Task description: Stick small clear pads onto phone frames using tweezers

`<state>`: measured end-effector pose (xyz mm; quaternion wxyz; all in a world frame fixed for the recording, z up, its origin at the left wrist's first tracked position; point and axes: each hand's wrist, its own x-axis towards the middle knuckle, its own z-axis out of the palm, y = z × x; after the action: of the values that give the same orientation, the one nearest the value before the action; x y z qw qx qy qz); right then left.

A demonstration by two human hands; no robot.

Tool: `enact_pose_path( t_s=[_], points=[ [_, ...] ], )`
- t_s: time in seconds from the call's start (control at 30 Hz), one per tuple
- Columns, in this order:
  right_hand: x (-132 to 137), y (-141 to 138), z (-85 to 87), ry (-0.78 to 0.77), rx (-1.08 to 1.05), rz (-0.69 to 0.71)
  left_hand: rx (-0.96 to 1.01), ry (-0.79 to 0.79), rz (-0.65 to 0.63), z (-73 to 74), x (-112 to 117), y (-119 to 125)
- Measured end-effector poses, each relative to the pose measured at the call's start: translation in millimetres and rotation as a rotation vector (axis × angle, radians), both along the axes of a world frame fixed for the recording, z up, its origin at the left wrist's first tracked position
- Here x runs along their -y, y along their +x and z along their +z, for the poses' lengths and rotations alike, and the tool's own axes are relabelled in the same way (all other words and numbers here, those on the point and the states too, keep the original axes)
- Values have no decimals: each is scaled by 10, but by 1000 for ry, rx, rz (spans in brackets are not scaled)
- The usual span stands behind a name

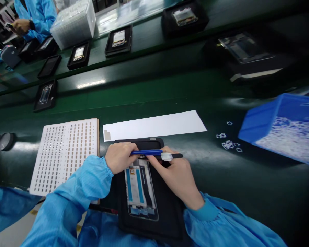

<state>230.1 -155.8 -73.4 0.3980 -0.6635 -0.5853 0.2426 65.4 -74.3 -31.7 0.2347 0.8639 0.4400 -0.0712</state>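
Note:
A phone body (pixel 139 192) with its inside showing lies in a black foam tray (pixel 167 212) in front of me. My left hand (pixel 120 156) is at the phone's top end, fingers curled and pinched; what they hold is hidden. Around a thin blue pen-like tool (pixel 148 152) my right hand (pixel 179 175) is closed, its thumb reaching to the phone's top edge. White wrapping (pixel 166 156) and a black end (pixel 177 155) show at the tool's right. Its left end meets my left fingers.
A white board with rows of small parts (pixel 67 154) lies left, a white paper strip (pixel 154 125) beyond the tray. Right are a blue bin (pixel 260 120) and loose small white rings (pixel 228 144). More phone trays (pixel 118 39) line the back; a co-worker's sleeve (pixel 37 15) shows.

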Motion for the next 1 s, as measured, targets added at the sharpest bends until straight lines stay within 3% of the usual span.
enact_pose_path(
  t_s=[0.3,0.43,0.53,0.63,0.7,0.83,0.9,1.0],
  points=[
    [16,-52,-8,68,98,-33,-29,-44,17,37,-31,11],
    [-15,-34,-31,87,-144,-45,-6,-53,25,30,-59,20],
    [-1,71,6,123,-400,-169,130,-18,74,96,-9,-117],
    [137,267,121,109,-536,-295,260,26,183,209,209,-431],
    [308,400,199,55,-518,-319,238,-9,241,251,456,-675],
    [686,492,227,-89,-364,-159,156,-151,341,154,1032,-990],
    [805,438,182,-178,-343,-39,179,-203,377,54,1264,-1024],
    [861,332,121,-248,-388,19,291,-286,439,-57,1460,-990]
  ],
)
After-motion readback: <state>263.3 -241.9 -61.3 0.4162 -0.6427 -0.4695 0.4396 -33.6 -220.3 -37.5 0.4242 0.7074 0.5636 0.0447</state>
